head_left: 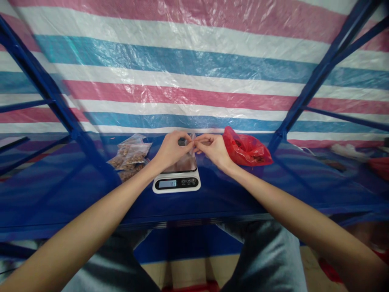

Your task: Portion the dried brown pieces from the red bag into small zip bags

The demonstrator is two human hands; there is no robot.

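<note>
My left hand (176, 148) and my right hand (213, 150) meet above the right side of a white digital kitchen scale (194, 185). Thumb and fingers of both are pinched together on what looks like a small clear plastic bag (192, 138), mostly hidden by the fingers. On the scale's lit display (167, 183) the digits look like 4.7. Left of the scale, several clear zip bags (135, 154) filled with small brown pieces lie in a pile, partly behind my left forearm. An open red plastic bag (247, 148) with dark brown contents sits just right of my right hand.
Everything rests on a blue metal shelf (219, 202). Blue uprights (316, 81) stand at both sides, and a striped plastic sheet (194, 77) closes off the back. Whitish plastic (349, 152) lies at the far right. My legs are under the shelf's front edge.
</note>
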